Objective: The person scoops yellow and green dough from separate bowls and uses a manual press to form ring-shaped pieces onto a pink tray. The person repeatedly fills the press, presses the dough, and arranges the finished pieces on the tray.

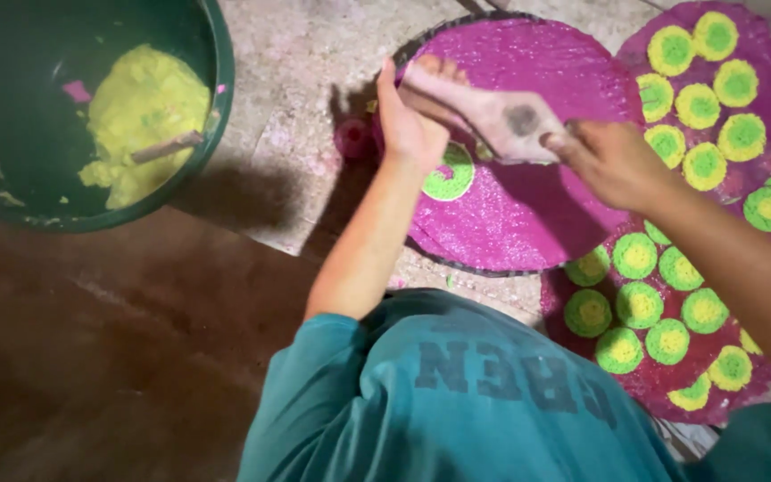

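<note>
Pressing a green-yellow disc onto the pink tray (pixel 528 223).
Your left hand (pixel 408 120), fingers pressed together, steadies the disc (pixel 450 176); right hand (pixel 613 161) pinches a wooden tool (pixel 493 112) above it—press evenly.

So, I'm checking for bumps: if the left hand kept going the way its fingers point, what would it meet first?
The left hand points up-frame; first comes the magenta disc's dark rim, then bare floor, though depth is unclear.

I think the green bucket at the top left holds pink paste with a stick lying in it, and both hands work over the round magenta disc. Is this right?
Not quite. In the head view, the paste in the green bucket is yellow-green, not pink. The rest holds: a stick lies in it, and the left hand and right hand work over the round magenta disc.
</note>
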